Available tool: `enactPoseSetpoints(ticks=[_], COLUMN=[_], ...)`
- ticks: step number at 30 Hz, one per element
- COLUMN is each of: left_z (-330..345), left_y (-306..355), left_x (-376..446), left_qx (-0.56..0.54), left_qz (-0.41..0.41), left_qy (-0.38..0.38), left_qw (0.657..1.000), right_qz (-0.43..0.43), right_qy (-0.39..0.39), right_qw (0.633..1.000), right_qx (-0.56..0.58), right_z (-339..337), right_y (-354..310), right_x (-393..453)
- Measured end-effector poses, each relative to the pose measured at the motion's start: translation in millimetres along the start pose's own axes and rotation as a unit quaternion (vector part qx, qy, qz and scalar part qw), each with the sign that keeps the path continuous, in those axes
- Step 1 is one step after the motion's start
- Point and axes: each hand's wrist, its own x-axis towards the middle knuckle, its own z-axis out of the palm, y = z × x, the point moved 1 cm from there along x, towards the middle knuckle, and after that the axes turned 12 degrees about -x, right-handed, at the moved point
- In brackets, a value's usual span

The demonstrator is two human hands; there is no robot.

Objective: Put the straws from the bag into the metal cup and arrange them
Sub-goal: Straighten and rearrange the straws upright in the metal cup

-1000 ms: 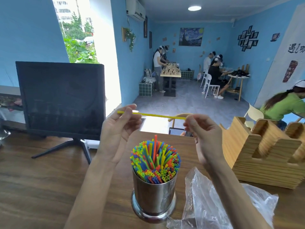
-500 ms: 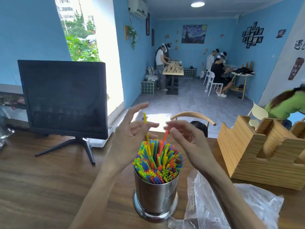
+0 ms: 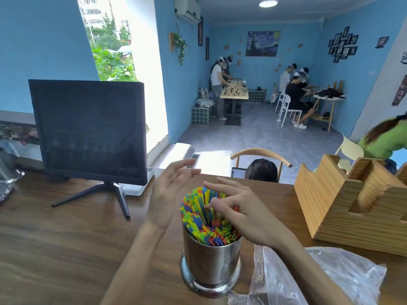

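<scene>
A shiny metal cup [image 3: 211, 263] stands on the wooden table near the front edge, packed with several coloured straws [image 3: 199, 213] in yellow, green, blue and red. My left hand [image 3: 169, 194] hovers just left of the straw tops, fingers spread and straight, holding nothing. My right hand [image 3: 240, 212] lies over the right side of the bundle, its fingers stretched across the straw tips and touching them. A crumpled clear plastic bag [image 3: 312, 280] lies on the table to the right of the cup, partly under my right forearm.
A black monitor [image 3: 88, 130] on a stand occupies the table's left rear. A wooden rack [image 3: 352, 208] sits at the right. A person's head [image 3: 262, 170] and a wooden chair back show beyond the table's far edge. Other people work in the room behind.
The yellow straw held between both hands went down into the cup. My left hand let go and opened. My right hand moved onto the straw tops. The raised red straw is no longer sticking up.
</scene>
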Motion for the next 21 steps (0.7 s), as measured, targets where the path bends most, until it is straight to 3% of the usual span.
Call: enactPoseSetpoints(ticks=[3, 5, 9, 13, 18, 21], left_z=[2, 4, 2, 2, 3, 4], left_y=[-9, -16, -21, -19, -13, -4], left_x=[5, 1, -4, -7, -9, -3], left_qx=[0.046, 0.081, 0.053, 0.044, 0.067, 0.146], left_qz=[-0.069, -0.108, -0.119, -0.114, -0.102, -0.096], left_qy=[0.002, -0.013, 0.008, 0.033, 0.032, -0.036], left_qw=[0.997, 0.991, 0.991, 0.992, 0.992, 0.984], right_qz=[0.058, 0.113, 0.163, 0.173, 0.152, 0.121], right_qy=[0.089, 0.122, -0.047, -0.070, 0.022, 0.118], right_qw=[0.980, 0.972, 0.983, 0.980, 0.986, 0.980], right_qx=[0.170, 0.164, 0.074, 0.071, 0.068, 0.105], right_z=[-7, -10, -8, -11, -21, -43], right_y=[5, 13, 22, 18, 9, -7], right_x=[13, 28, 52, 61, 62, 63])
